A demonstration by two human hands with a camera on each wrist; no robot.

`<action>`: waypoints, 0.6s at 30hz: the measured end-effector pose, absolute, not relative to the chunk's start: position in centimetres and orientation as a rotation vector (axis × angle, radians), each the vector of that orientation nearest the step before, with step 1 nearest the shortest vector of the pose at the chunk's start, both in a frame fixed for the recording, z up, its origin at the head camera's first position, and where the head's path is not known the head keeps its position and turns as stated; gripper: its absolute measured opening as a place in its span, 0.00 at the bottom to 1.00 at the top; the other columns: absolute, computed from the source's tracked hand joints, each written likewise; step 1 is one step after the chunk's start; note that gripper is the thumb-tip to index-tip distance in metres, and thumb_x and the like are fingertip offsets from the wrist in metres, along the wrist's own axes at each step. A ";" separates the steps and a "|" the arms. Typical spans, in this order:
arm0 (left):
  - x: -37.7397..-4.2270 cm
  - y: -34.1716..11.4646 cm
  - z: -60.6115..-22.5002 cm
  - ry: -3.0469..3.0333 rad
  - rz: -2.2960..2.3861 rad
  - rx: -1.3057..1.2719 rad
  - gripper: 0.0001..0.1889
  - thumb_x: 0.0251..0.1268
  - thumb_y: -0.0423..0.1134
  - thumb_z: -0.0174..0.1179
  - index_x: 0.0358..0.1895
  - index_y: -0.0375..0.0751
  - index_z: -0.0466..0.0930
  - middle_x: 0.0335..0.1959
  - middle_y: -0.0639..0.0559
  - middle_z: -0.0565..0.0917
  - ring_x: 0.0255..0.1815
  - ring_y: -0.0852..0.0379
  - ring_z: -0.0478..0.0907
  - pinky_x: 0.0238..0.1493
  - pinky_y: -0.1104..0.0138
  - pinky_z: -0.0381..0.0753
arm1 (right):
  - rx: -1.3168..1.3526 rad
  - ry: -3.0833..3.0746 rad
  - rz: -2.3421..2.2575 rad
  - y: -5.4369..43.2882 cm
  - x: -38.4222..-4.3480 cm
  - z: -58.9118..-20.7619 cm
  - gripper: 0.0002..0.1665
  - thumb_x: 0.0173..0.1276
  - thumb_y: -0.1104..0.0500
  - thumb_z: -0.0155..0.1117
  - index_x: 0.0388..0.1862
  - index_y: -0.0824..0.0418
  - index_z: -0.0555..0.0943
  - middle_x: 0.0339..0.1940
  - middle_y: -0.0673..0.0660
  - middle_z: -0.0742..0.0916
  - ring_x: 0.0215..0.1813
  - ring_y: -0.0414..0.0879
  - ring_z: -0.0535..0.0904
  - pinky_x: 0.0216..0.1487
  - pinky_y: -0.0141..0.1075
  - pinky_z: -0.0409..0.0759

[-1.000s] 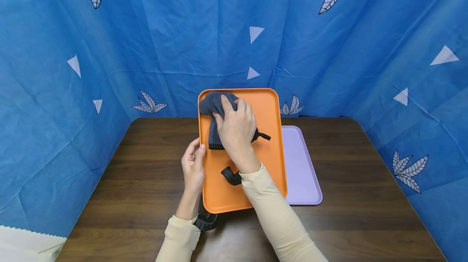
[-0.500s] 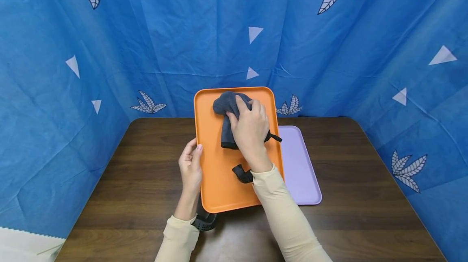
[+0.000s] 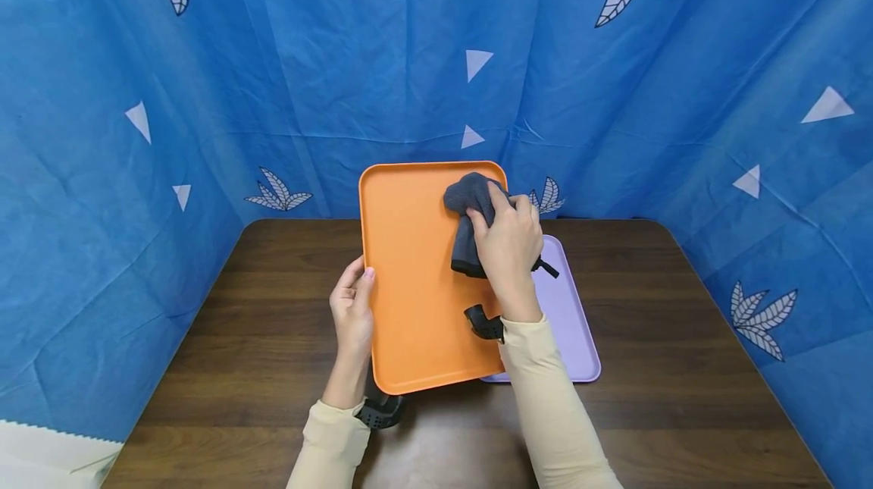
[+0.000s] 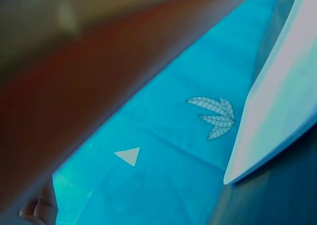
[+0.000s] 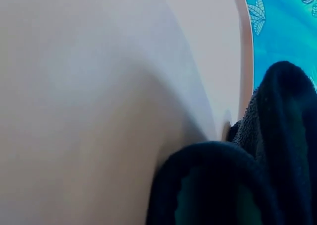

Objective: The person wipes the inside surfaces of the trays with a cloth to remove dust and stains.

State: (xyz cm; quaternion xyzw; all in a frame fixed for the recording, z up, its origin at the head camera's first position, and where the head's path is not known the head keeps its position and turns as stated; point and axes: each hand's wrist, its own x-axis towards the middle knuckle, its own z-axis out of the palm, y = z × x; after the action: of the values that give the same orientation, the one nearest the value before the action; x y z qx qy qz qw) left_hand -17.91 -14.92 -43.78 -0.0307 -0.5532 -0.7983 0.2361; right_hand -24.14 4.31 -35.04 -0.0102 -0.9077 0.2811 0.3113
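An orange tray (image 3: 416, 284) is held tilted up off the table, its inner face toward the head camera. My left hand (image 3: 353, 315) grips its left edge, thumb on the rim and fingers behind. A dark grey cloth (image 3: 469, 235) with black trim and a small black loop is bunched under my right hand (image 3: 508, 246), which holds it against the tray's upper right part. In the right wrist view the folds of the cloth (image 5: 213, 170) lie against the tray's surface (image 5: 99, 86). The left wrist view shows the tray's underside (image 4: 99, 86) close up, with fingertips (image 4: 44, 205) at its edge.
A lilac tray (image 3: 569, 322) lies flat on the brown wooden table (image 3: 273, 368), partly hidden behind the orange tray and right arm. Blue patterned curtains (image 3: 327, 79) hang behind and at both sides of the table. Black camera mounts sit at both wrists.
My right hand has slid the grey cloth across the orange tray from its upper left to its upper right. The tray has shifted slightly left, still in my left hand.
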 end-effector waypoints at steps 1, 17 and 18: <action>-17.9 -14.9 -43.8 -1.518 -2.194 -0.090 0.15 0.73 0.34 0.53 0.57 0.30 0.77 0.37 0.56 0.86 0.34 0.62 0.84 0.36 0.70 0.84 | -0.028 -2.397 0.746 4.5 -24.1 -35.2 0.29 0.64 0.48 0.69 0.64 0.53 0.79 0.50 0.66 0.82 0.51 0.59 0.78 0.46 0.54 0.79; -18.0 -14.1 -44.0 -1.524 -2.214 -0.119 0.16 0.73 0.34 0.53 0.57 0.28 0.76 0.35 0.57 0.86 0.33 0.62 0.83 0.35 0.71 0.83 | -0.098 -2.397 0.771 4.1 -23.8 -35.8 0.29 0.66 0.46 0.67 0.64 0.52 0.78 0.50 0.66 0.81 0.51 0.59 0.77 0.43 0.56 0.79; -18.0 -14.0 -44.0 -1.523 -2.217 -0.119 0.15 0.73 0.34 0.53 0.57 0.28 0.76 0.35 0.57 0.86 0.33 0.62 0.83 0.35 0.71 0.83 | -0.098 -2.394 0.769 3.9 -23.8 -35.9 0.29 0.66 0.46 0.67 0.64 0.52 0.78 0.50 0.66 0.81 0.51 0.59 0.77 0.42 0.56 0.79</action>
State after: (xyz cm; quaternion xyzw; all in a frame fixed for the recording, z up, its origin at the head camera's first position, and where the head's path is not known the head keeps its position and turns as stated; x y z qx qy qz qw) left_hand -18.00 -14.02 -44.04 -0.0432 -0.5514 -0.8028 0.2227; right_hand -23.78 3.95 -35.86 -0.0372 -0.9053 0.2906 0.3075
